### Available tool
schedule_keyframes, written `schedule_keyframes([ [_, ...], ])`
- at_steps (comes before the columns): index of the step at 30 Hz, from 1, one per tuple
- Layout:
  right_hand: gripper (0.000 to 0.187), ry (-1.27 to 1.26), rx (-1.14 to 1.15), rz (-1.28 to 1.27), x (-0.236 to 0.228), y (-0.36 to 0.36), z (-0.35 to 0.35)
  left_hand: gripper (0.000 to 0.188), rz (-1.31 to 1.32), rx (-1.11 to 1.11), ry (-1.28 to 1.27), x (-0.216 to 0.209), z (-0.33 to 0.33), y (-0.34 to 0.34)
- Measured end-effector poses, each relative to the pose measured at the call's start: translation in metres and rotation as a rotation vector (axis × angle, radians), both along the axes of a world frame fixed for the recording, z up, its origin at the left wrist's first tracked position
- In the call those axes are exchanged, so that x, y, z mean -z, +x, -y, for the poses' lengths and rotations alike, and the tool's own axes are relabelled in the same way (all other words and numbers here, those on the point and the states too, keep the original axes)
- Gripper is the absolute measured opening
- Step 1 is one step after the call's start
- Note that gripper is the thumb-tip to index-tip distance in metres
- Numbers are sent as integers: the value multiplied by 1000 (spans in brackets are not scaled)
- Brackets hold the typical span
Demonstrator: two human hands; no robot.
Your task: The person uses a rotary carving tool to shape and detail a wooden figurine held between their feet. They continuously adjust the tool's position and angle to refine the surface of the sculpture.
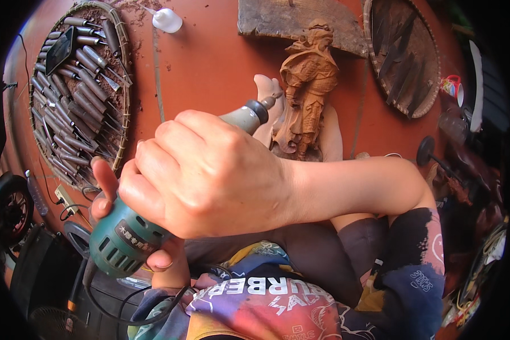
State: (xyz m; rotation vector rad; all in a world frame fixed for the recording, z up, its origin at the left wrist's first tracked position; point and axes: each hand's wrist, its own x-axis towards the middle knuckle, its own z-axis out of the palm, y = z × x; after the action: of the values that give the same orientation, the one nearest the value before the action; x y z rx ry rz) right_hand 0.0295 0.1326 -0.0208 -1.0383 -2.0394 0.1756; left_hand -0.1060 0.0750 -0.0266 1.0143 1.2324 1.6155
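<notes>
A green electric rotary grinder (113,241) with a grey nose lies slantwise across my front. My right hand (204,170) is wrapped over its front part, fingers curled. Behind and below it, my left hand (103,190) grips the green motor body; mostly the fingertips and thumb show. The grinder's chuck (260,107) points toward a carved wooden figure (311,85) in robes and armour, standing between my bare feet. I cannot tell whether the bit touches the wood. A black cord (96,294) runs from the grinder's rear.
At the left, a round woven tray (124,85) holds several wood-handled chisels and a phone (60,51). A white squeeze bottle (167,21) lies at the back. Beyond the figure is a wooden board (260,20). Another basket (433,73) with dark flat tools sits at the right. A power strip (66,199) is at the left.
</notes>
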Motion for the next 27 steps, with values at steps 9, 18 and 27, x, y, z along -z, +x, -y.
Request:
schedule_keyframes([
  [9,16,-12,82,-24,16,1,-6,96,310,149,-278,-2,-12,-26],
  [18,14,35,156,-118,18,-7,-18,87,4,131,-114,-9,-38,-11],
  [27,15,196,309,-292,-25,-19,-43,68,850,378,358,-50,-83,28],
])
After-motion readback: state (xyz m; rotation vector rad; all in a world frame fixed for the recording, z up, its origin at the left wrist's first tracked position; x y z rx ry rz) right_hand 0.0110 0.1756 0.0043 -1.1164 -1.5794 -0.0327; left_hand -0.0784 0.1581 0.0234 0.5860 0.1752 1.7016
